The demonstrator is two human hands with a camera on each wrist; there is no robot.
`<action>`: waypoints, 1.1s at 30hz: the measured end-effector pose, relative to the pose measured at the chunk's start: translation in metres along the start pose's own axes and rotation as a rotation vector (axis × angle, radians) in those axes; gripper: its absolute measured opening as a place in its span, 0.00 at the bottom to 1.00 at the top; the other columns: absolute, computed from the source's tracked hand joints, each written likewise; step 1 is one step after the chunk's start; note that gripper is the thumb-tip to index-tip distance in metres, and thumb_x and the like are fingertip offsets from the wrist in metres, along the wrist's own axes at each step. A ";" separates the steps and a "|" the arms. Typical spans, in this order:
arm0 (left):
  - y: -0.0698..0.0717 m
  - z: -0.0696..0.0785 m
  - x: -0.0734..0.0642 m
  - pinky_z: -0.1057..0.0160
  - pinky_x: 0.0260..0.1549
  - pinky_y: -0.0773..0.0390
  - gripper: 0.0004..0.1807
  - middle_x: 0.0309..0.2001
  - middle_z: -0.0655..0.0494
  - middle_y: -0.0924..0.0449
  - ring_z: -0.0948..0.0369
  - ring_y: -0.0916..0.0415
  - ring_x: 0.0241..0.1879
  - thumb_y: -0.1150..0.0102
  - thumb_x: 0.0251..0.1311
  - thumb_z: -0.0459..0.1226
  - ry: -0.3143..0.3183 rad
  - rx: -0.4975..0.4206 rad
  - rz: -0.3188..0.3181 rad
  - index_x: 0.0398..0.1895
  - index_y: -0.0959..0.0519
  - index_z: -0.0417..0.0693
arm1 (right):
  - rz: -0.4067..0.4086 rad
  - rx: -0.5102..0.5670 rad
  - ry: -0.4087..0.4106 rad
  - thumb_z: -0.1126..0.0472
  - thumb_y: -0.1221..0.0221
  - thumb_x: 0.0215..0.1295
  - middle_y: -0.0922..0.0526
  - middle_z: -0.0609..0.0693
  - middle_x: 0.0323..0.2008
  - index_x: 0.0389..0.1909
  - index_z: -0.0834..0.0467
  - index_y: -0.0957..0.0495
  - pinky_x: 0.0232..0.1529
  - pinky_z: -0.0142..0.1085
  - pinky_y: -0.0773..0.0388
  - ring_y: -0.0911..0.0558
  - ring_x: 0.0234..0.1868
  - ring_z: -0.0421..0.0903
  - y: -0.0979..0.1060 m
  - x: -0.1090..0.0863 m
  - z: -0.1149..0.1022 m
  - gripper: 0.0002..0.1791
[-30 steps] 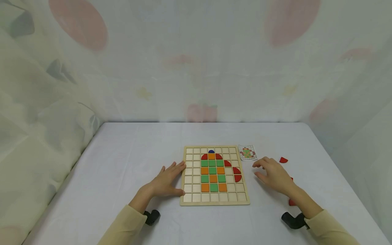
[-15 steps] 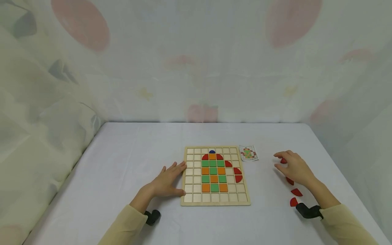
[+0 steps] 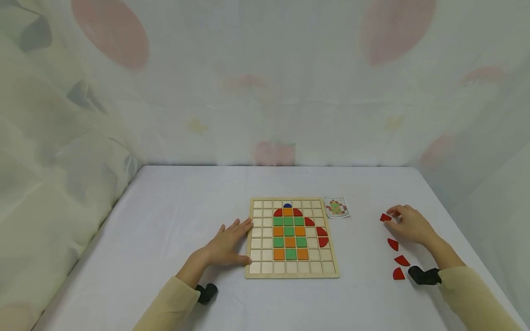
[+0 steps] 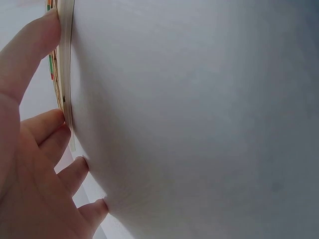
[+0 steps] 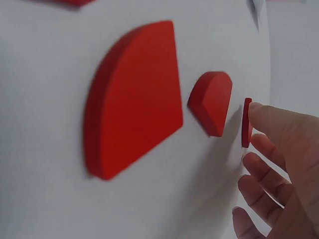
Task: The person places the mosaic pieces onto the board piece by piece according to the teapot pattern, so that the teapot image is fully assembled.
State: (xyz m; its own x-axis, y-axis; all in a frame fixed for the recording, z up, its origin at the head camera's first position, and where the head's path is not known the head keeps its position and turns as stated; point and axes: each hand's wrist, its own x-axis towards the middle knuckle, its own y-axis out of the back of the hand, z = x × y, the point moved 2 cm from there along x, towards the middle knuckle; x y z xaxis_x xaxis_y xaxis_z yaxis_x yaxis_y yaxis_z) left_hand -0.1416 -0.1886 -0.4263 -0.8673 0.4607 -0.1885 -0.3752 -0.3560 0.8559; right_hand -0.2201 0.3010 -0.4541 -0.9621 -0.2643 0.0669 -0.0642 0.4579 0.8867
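A square wooden grid board (image 3: 291, 271) lies on the table, with green and orange square tiles, red quarter-circle tiles and a blue half-circle tile (image 3: 287, 205) set in its cells. My left hand (image 3: 225, 243) rests spread along the board's left edge, fingertips and thumb touching the frame. To the right of the board, my right hand (image 3: 411, 225) pinches a red quarter-circle tile (image 3: 385, 217) between thumb and fingers. The right wrist view shows the thumb (image 5: 274, 119) on that thin tile, the other fingers curled below it.
Nearer me than the right hand, loose red quarter-circle tiles (image 3: 399, 274) lie in a rough column beside the right forearm. A small printed pattern card (image 3: 337, 208) sits at the board's top right corner. Patterned white curtains (image 3: 265, 92) hang behind the table.
My right hand has moved right, away from the board's side, to the farthest loose red tile, which is now turned and pinched. The left hand stays at the board's edge.
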 end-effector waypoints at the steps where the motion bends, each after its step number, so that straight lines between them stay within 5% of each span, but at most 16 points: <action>1: 0.000 0.000 0.000 0.33 0.61 0.60 0.50 0.72 0.52 0.52 0.45 0.58 0.70 0.31 0.45 0.48 0.001 0.001 0.001 0.70 0.45 0.44 | -0.004 -0.002 -0.002 0.61 0.38 0.53 0.24 0.61 0.34 0.42 0.69 0.25 0.36 0.51 0.23 0.25 0.35 0.55 -0.001 0.001 0.002 0.18; 14: -0.002 -0.002 0.001 0.33 0.61 0.60 0.51 0.72 0.53 0.52 0.45 0.58 0.71 0.31 0.45 0.49 0.007 0.014 0.001 0.70 0.46 0.45 | -0.032 0.011 0.011 0.61 0.36 0.52 0.27 0.56 0.28 0.37 0.68 0.26 0.30 0.39 0.28 0.29 0.31 0.50 -0.005 0.009 0.003 0.16; 33: -0.001 -0.001 0.001 0.33 0.61 0.59 0.50 0.72 0.52 0.52 0.45 0.58 0.71 0.32 0.45 0.49 0.003 0.022 0.004 0.70 0.46 0.45 | -0.017 0.004 0.005 0.62 0.37 0.53 0.25 0.55 0.29 0.37 0.67 0.25 0.28 0.38 0.28 0.26 0.31 0.50 -0.005 0.010 -0.005 0.14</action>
State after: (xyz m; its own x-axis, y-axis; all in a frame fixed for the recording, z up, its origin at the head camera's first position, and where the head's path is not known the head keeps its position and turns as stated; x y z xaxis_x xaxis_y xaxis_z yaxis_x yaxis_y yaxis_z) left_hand -0.1423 -0.1887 -0.4274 -0.8696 0.4572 -0.1866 -0.3645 -0.3393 0.8672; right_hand -0.2281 0.2916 -0.4559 -0.9596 -0.2761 0.0537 -0.0819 0.4567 0.8858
